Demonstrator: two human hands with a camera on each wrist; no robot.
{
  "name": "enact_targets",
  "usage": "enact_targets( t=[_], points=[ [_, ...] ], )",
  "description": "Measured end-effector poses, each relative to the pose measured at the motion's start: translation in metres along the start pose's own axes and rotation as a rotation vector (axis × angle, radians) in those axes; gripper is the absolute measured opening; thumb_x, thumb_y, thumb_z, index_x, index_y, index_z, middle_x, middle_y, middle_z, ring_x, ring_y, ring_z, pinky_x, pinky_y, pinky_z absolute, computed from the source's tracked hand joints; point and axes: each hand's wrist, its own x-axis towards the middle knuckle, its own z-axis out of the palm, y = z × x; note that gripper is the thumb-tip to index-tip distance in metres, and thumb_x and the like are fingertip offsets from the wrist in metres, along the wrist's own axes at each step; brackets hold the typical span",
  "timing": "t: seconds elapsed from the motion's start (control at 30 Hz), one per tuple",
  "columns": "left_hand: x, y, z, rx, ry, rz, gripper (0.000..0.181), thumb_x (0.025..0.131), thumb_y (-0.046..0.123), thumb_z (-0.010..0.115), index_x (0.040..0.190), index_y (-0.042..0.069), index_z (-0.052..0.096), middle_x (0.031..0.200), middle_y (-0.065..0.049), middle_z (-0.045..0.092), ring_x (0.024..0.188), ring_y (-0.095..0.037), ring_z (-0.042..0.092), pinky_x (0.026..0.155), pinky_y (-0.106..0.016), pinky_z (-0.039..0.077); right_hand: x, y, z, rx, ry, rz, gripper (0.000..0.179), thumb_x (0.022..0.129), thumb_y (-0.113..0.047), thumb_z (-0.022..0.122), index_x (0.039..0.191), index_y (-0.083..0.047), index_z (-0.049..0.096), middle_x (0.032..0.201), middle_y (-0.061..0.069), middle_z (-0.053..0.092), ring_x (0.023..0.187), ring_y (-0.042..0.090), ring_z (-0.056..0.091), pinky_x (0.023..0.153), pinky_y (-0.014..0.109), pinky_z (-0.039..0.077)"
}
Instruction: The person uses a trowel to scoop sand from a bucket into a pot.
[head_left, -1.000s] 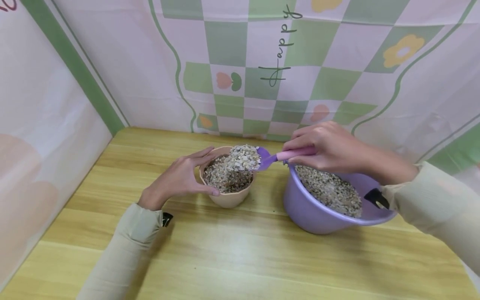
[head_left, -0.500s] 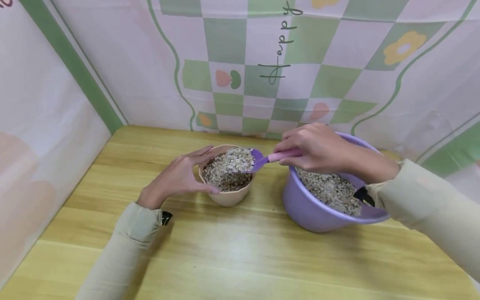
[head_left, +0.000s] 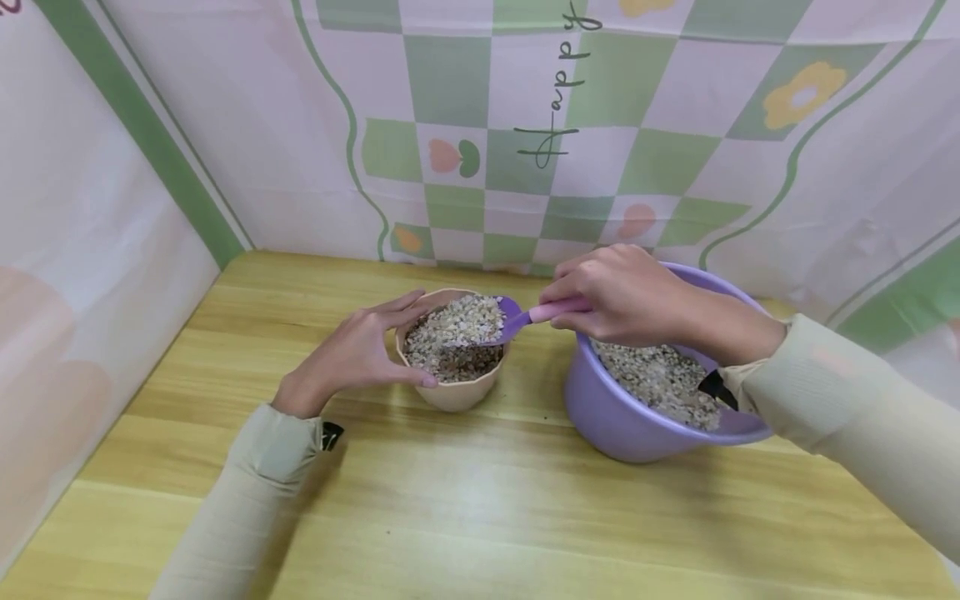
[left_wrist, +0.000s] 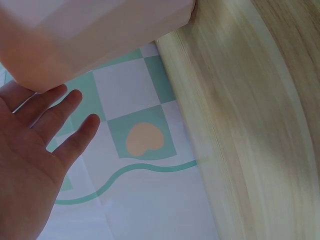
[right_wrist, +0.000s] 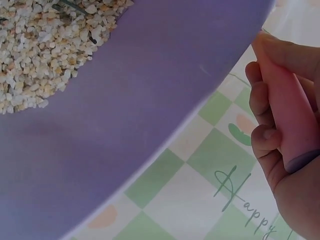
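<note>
Over the mouth of a faceted peach pot, we have a purple scoop with a pink handle, tilted slightly left and heaped with pale, coarse gravel. The right hand has that handle firmly wrapped, thumb along the top, fingers curled beneath. The scoop looks light and stiff, probably plastic; the load should make it blade-heavy, so the thick pink grip is the place to hold, kept level, as loose grains could slide off easily. Over on the left, the left hand spreads wide against the pot, thumb at the near rim, steadying rather than clutching. Whether the blade touches the rim, I can't tell. Right of the pot, a deep lilac tub holds more gravel, and its rim sits close beneath the right hand, an obvious snag. Wood-grain table below, green-checked cloth at the far side.
</note>
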Motion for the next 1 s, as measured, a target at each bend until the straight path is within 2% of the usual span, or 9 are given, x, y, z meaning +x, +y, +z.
enact_targets(
  t=[0.2, 0.33, 0.4, 0.57, 0.73, 0.87, 1.0],
  points=[
    [0.000, -0.001, 0.001, 0.012, -0.003, 0.004, 0.110, 0.064, 0.074, 0.078, 0.149, 0.014, 0.045, 0.159, -0.002, 0.033, 0.141, -0.035, 0.038, 0.112, -0.053, 0.035, 0.007, -0.005, -0.003, -0.037, -0.021, -0.018, 0.017, 0.085, -0.017, 0.079, 0.102, -0.016, 0.079, 0.079, -0.008, 0.067, 0.062, 0.008, 0.058, 0.053, 0.031, 0.048],
    [0.000, -0.001, 0.001, 0.015, 0.003, 0.010, 0.109, 0.064, 0.075, 0.078, 0.149, 0.015, 0.045, 0.159, -0.002, 0.033, 0.141, -0.034, 0.038, 0.112, -0.053, 0.035, 0.012, -0.009, -0.005, -0.069, -0.043, -0.042, 0.009, 0.085, -0.016, 0.078, 0.094, -0.017, 0.079, 0.076, -0.007, 0.065, 0.058, 0.007, 0.054, 0.051, 0.030, 0.047],
    [-0.001, -0.001, 0.001, 0.013, 0.008, 0.011, 0.110, 0.063, 0.075, 0.078, 0.150, 0.017, 0.045, 0.158, -0.002, 0.034, 0.140, -0.035, 0.039, 0.112, -0.053, 0.035, 0.015, -0.009, -0.007, -0.079, -0.056, -0.049, 0.003, 0.088, -0.018, 0.076, 0.085, -0.020, 0.077, 0.072, -0.008, 0.063, 0.055, 0.007, 0.049, 0.048, 0.029, 0.043],
    [-0.001, -0.001, 0.001, 0.006, 0.001, 0.004, 0.109, 0.064, 0.074, 0.078, 0.151, 0.020, 0.043, 0.159, -0.001, 0.033, 0.140, -0.035, 0.039, 0.112, -0.053, 0.035, 0.015, -0.009, -0.010, -0.083, -0.071, -0.058, 0.017, 0.094, -0.026, 0.071, 0.077, -0.023, 0.072, 0.064, -0.011, 0.054, 0.051, 0.006, 0.041, 0.045, 0.027, 0.036],
    [-0.001, -0.001, 0.001, 0.005, 0.002, 0.005, 0.109, 0.064, 0.074, 0.078, 0.150, 0.017, 0.043, 0.159, -0.002, 0.033, 0.141, -0.034, 0.037, 0.112, -0.053, 0.035, 0.016, -0.008, -0.010, -0.108, -0.077, -0.064, 0.021, 0.094, -0.027, 0.071, 0.074, -0.023, 0.070, 0.060, -0.013, 0.048, 0.048, 0.004, 0.039, 0.043, 0.024, 0.034],
    [-0.002, -0.001, 0.001, 0.004, 0.003, 0.008, 0.108, 0.065, 0.073, 0.079, 0.150, 0.016, 0.043, 0.159, -0.003, 0.033, 0.141, -0.034, 0.037, 0.112, -0.053, 0.035, 0.018, -0.009, -0.012, -0.140, -0.080, -0.086, 0.033, 0.093, -0.025, 0.071, 0.063, -0.024, 0.058, 0.055, -0.014, 0.042, 0.046, 0.004, 0.034, 0.043, 0.023, 0.030],
    [-0.001, -0.001, 0.001, 0.005, 0.007, 0.016, 0.107, 0.065, 0.071, 0.080, 0.151, 0.018, 0.043, 0.159, -0.004, 0.034, 0.141, -0.035, 0.038, 0.112, -0.053, 0.035, 0.020, -0.012, -0.016, -0.156, -0.098, -0.094, 0.041, 0.091, -0.019, 0.073, 0.059, -0.025, 0.047, 0.054, -0.013, 0.041, 0.047, 0.005, 0.034, 0.044, 0.024, 0.030]
  ],
)
